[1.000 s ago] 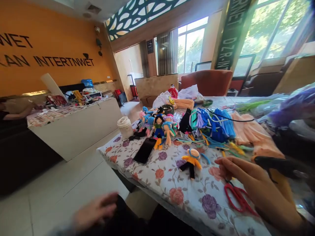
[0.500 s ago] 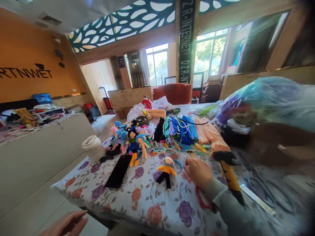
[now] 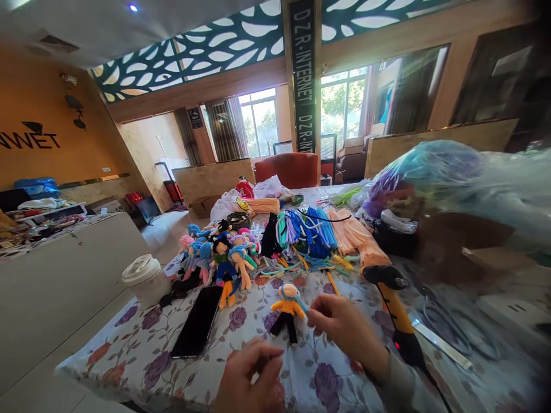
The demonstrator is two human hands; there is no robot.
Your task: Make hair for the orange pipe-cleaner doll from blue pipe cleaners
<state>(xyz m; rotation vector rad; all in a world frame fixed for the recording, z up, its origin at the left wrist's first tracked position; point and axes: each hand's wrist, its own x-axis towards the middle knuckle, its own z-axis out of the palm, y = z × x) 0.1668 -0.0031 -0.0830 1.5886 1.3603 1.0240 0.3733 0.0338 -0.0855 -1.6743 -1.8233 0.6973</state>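
Note:
A small pipe-cleaner doll [image 3: 286,310] with an orange top, black legs and a blue band on its head lies on the flowered tablecloth [image 3: 245,338]. My right hand [image 3: 344,330] rests just right of it, fingers curled, thumb and forefinger close to the doll's head. What they pinch, if anything, does not show. My left hand [image 3: 253,378] is at the table's near edge, below the doll, fingers bent into a pinch. A yellow and black glue gun [image 3: 396,312] lies just right of my right wrist.
A black phone [image 3: 198,321] and a white lidded cup [image 3: 144,278] sit at the left. Finished dolls [image 3: 219,255], coloured pipe cleaners [image 3: 310,229] and peach ones [image 3: 357,235] lie behind. A plastic bag [image 3: 451,172], a ruler [image 3: 443,347] at the right; another table [image 3: 64,269] at the left.
The view has swung right. My left hand rose from below the table to its near edge. My right hand drew back and left, close to the orange doll.

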